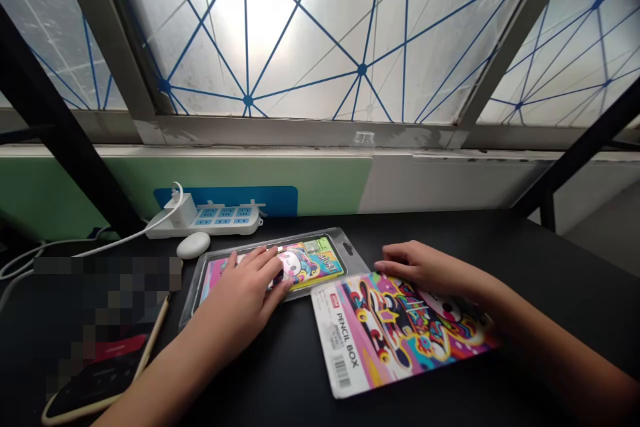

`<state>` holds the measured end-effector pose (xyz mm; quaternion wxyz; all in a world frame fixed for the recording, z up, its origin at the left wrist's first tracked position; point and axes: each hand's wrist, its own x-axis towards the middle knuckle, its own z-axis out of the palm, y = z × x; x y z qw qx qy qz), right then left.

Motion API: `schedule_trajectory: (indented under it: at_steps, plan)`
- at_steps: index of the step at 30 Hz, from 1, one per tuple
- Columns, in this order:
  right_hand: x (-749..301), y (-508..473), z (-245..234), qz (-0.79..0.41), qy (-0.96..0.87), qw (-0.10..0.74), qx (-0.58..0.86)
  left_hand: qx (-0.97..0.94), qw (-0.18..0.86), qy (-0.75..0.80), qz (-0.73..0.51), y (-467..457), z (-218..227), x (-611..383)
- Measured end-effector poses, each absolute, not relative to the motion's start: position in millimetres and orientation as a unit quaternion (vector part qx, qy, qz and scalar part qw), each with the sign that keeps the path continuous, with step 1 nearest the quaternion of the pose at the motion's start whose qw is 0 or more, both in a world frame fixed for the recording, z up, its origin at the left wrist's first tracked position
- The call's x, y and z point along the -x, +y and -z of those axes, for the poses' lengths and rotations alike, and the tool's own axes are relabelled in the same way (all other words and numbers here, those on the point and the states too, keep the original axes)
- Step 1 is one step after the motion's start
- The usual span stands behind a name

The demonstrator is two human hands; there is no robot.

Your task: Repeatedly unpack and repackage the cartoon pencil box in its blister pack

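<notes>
My left hand (249, 287) rests with its fingers stretched out on a colourful cartoon pencil box (300, 263), which sits in a clear plastic blister pack (345, 250). The pack lies tilted on the black table, its hanging slot at the right end. My right hand (425, 267) is closed at the top edge of a bright printed card (380, 333) marked PENCIL BOX, with a barcode on its left side. The card's upper left corner is against the pack's lower right corner. Part of the card is hidden under my right hand and forearm.
Behind the pack, a white power strip (227, 219) with a plugged-in charger (181, 210) stands by the wall. A white mouse-shaped object (193, 245) is left of the pack. A phone (100, 380), partly blurred out, lies at the left. Dark metal posts (65, 107) rise at both sides.
</notes>
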<state>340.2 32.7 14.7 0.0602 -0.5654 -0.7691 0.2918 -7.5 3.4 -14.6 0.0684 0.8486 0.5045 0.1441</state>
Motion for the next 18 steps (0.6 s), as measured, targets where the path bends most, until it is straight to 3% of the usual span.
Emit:
schedule_trajectory:
  at_steps: [10,18]
  plan:
    - [-381.0,37.9,-29.1,-0.449,-0.727,0.045,0.518,-0.865,0.045,0.457,-0.205,10.2,17.3,14.9]
    - [-382.7,58.5,-0.5,-0.321,-0.723,0.087,0.606,-0.860,0.053,0.459,-0.218,-2.4,7.6,5.6]
